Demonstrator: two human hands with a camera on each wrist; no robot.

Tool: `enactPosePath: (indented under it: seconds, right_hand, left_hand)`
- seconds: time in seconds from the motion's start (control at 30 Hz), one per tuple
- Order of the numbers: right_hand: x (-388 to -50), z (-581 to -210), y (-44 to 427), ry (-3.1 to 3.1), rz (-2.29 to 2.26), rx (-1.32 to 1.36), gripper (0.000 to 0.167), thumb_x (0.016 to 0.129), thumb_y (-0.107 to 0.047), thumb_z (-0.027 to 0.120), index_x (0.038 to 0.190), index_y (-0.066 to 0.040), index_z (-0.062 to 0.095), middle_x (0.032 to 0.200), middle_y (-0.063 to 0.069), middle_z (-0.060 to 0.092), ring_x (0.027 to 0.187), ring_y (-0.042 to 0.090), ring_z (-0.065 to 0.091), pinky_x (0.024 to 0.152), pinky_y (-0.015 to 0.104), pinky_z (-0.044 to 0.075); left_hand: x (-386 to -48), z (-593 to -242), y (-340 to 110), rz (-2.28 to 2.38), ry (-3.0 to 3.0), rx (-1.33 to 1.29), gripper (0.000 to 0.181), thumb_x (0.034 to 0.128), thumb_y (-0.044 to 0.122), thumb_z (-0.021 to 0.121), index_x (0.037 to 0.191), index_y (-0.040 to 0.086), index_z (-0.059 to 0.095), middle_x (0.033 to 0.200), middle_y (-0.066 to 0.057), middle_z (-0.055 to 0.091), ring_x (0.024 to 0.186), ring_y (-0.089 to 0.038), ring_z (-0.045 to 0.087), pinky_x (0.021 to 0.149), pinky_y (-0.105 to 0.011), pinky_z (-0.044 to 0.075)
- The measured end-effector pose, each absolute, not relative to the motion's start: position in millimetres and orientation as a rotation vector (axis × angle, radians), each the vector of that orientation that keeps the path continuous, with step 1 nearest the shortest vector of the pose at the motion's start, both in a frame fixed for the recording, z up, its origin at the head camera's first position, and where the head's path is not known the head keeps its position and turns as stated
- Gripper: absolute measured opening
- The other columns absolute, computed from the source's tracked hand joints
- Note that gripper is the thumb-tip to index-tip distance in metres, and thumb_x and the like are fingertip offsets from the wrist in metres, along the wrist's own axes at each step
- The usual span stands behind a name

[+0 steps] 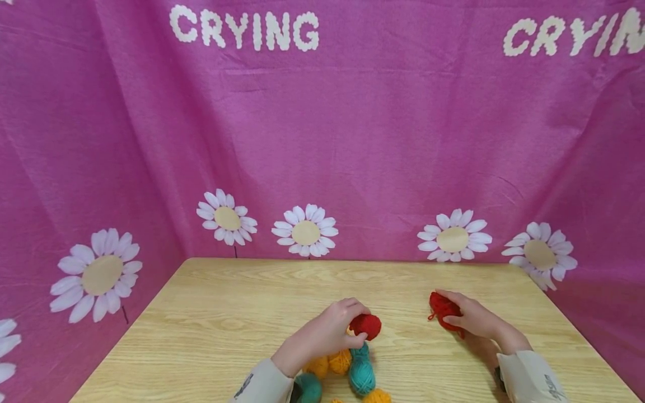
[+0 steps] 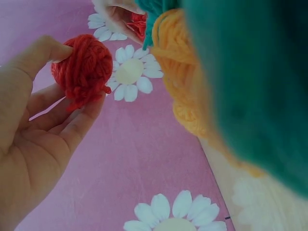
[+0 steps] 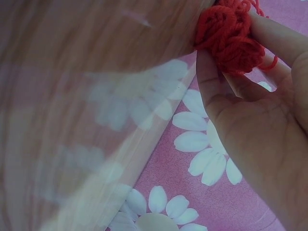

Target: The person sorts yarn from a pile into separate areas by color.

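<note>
Head view: The left hand [image 1: 335,330] grasps the red yarn ball [image 1: 370,327] between thumb and fingers, near the orange yarn balls [image 1: 340,361] and the upright-lying teal yarn ball [image 1: 362,372] on the bench [image 1: 242,302]. The right hand [image 1: 478,322] grasps the red yarn bundle [image 1: 443,310] toward the right side of the bench, well apart from the ball. Whether the bundle touches the bench cannot be determined. A small loose loop extends from its left side.

Left wrist view: The thumb bears on the upper part of the ball; the fingertips support the opposite side. Loose strands hang at the lower edge. Expected properties: light, soft, compressible, non-slip, not fragile. Grip the wound body across its middle with light pressure; avoid the strands, as pulling them may unwind the ball.

Right wrist view: The fingers hold the bundle from opposite sides, and stray loops project around it. Its winding appears looser than that of the ball, so it is likely to deform more readily. Take hold around the thick central mass, gathering several turns together. Do not lift by a single loop.
</note>
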State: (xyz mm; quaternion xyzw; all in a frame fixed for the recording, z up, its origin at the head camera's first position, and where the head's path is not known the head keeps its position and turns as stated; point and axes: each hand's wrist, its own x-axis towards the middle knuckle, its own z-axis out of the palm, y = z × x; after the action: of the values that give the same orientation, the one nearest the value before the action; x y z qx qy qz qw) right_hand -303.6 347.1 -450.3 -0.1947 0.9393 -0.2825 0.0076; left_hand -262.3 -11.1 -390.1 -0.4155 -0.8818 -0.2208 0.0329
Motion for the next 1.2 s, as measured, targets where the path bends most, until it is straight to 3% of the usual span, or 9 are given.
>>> enactPosePath:
  seconds: [0.27, 0.73, 1.2]
  right_hand:
    - [-302.9, -451.2, 347.8, 2.956, -0.866, -0.612, 0.064, 0.087, -0.011, 0.070, 0.140, 0.010, 0.041, 0.130, 0.031, 0.054, 0.110, 0.039, 0.057, 0.087, 0.043, 0.052]
    - [-301.1, -449.1, 347.1, 2.928, -0.897, -0.559, 0.066, 0.087, -0.011, 0.070, 0.142, 0.009, 0.039, 0.132, 0.034, 0.050, 0.113, 0.044, 0.054, 0.093, 0.056, 0.050]
    - [-297.6, -445.1, 345.5, 2.941, -0.905, -0.585, 0.064, 0.087, -0.010, 0.070, 0.140, 0.011, 0.040, 0.131, 0.035, 0.051, 0.109, 0.043, 0.055, 0.089, 0.053, 0.051]
  left_hand:
    - [-270.9, -385.8, -1.4, -0.705, -2.773, -1.273, 0.032, 0.0881, 0.019, 0.071, 0.117, 0.007, 0.065, 0.111, -0.002, 0.066, 0.088, -0.003, 0.056, 0.073, -0.008, 0.049]
    - [-269.5, -362.2, 5.4, -0.611, -2.730, -1.315, 0.032, 0.0879, 0.016, 0.071, 0.117, 0.005, 0.064, 0.112, -0.005, 0.066, 0.086, -0.003, 0.056, 0.071, -0.006, 0.047]
    - [-289.3, -354.8, 33.0, -0.519, -2.748, -1.346, 0.030, 0.0898, 0.019, 0.070, 0.116, 0.006, 0.065, 0.108, -0.004, 0.067, 0.081, -0.004, 0.055, 0.069, -0.007, 0.046]
